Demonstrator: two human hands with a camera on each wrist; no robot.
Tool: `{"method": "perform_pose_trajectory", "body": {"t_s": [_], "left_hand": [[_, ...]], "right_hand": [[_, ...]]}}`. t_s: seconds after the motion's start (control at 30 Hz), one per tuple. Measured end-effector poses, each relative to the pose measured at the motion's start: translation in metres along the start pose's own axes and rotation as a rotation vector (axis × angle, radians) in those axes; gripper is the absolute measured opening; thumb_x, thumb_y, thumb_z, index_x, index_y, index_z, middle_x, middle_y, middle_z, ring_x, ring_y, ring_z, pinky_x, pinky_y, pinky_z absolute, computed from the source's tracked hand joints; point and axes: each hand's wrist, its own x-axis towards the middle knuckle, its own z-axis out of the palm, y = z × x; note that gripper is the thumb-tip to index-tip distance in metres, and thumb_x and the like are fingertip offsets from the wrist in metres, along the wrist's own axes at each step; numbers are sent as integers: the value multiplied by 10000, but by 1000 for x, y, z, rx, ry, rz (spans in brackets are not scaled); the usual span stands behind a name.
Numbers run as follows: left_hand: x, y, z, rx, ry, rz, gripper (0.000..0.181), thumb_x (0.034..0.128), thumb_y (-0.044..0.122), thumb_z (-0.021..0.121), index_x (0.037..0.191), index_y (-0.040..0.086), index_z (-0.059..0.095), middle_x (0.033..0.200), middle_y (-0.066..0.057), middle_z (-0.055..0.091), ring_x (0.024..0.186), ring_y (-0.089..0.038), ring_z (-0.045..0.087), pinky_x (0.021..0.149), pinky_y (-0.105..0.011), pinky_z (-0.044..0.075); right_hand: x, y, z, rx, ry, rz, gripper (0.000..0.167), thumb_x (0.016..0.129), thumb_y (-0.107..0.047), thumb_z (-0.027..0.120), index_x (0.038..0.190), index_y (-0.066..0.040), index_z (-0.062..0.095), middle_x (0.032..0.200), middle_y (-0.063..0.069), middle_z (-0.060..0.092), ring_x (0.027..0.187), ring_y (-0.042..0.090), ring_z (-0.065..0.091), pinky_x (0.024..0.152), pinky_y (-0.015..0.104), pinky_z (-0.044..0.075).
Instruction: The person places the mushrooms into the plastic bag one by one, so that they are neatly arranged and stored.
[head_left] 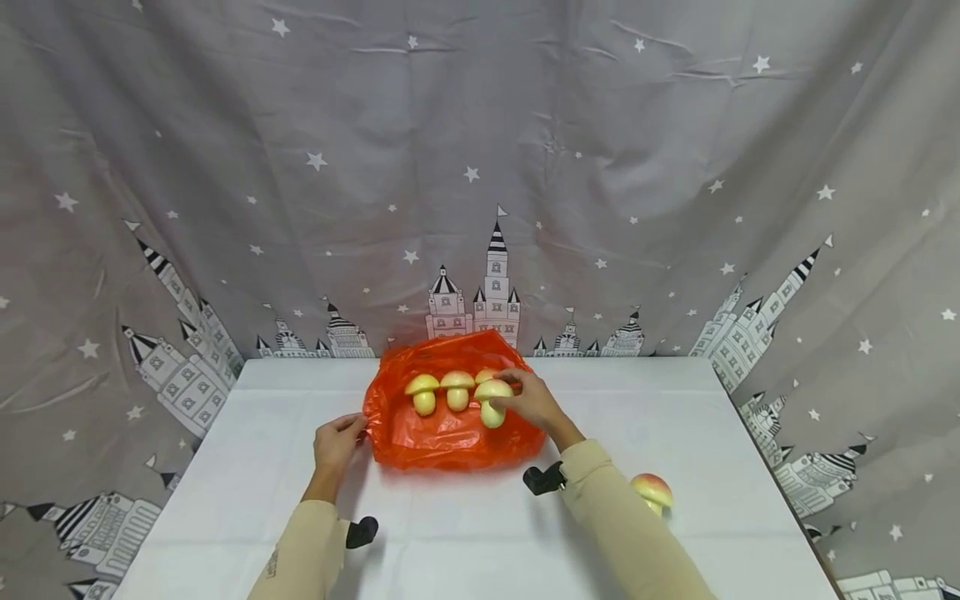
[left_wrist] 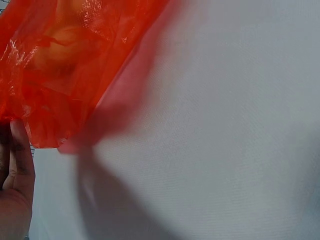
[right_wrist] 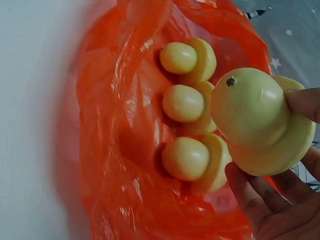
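A red plastic bag (head_left: 450,446) lies spread open on the table, with three toy mushrooms in a row inside it. The left mushroom (head_left: 423,393) and the middle mushroom (head_left: 457,390) show fully in the head view; the third is partly hidden behind the one in my hand. My right hand (head_left: 534,402) grips a yellow toy mushroom (right_wrist: 252,112) between thumb and fingers, above the bag, its stem facing the right wrist camera. At the bag's left edge, my left hand (head_left: 339,442) pinches the plastic between thumb and fingers. The left wrist view shows this hand (left_wrist: 15,175) only in part.
Another toy mushroom (head_left: 652,492), with a reddish cap, lies on the white table (head_left: 450,533) beside my right forearm. Behind the table hangs a grey curtain (head_left: 480,125) printed with stars and castles. A black wrist mount (head_left: 543,478) sticks out from my right sleeve.
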Motion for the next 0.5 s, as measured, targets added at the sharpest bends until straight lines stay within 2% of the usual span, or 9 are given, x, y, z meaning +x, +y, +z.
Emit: {"method": "perform_pose_trajectory", "body": {"t_s": [0.23, 0.4, 0.5], "left_hand": [[1, 1, 1, 3, 4, -6, 338, 984, 157, 556, 1206, -93, 608, 1153, -254, 615, 825, -118, 594, 704, -157, 514], [2, -1, 2, -7, 8, 5, 331, 976, 146, 566, 1191, -100, 615, 1085, -231, 640, 758, -74, 579, 661, -133, 498], [3, -1, 4, -7, 7, -3, 336, 974, 148, 570, 1193, -102, 615, 1074, -221, 648, 765, -90, 584, 661, -141, 505]], "right_hand": [[6, -4, 15, 8, -30, -1, 444, 818, -144, 734, 1230, -54, 597, 1203, 121, 609, 1092, 312, 562, 923, 415, 501], [11, -1, 25, 0, -65, -19, 443, 831, -149, 720, 1247, -81, 586, 1236, 99, 587, 1079, 285, 548, 914, 390, 502], [14, -1, 28, 8, -77, -20, 435, 847, -159, 710, 1257, -89, 585, 1277, 83, 565, 1093, 274, 547, 930, 386, 495]]}}
